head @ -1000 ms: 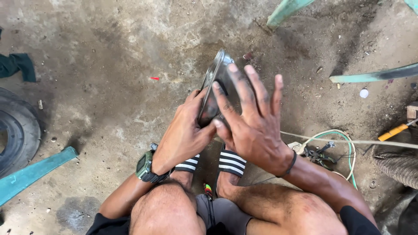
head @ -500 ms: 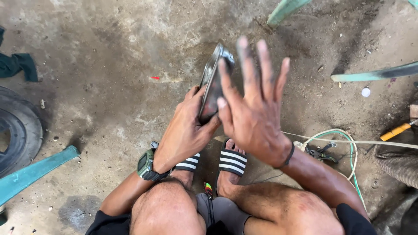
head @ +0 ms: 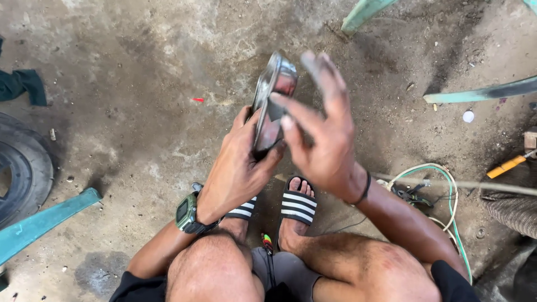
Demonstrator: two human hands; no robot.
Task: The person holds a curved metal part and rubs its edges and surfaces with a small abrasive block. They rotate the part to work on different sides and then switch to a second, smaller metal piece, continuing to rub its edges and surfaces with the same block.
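Head view: my left hand (head: 238,168) grips the oval metal lamp housing (head: 272,100) by its lower edge, tilted up over the concrete floor (head: 140,134), steadying it. My right hand (head: 321,134) holds nothing, fingers (head: 296,109) spread wide, brushing its face.

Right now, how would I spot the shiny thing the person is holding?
Start at the two striped sandals on the dirt floor and look just above the toes. There the left hand grips a round metal part stood on edge, with the right hand open beside it. It is the only shiny silver thing there.
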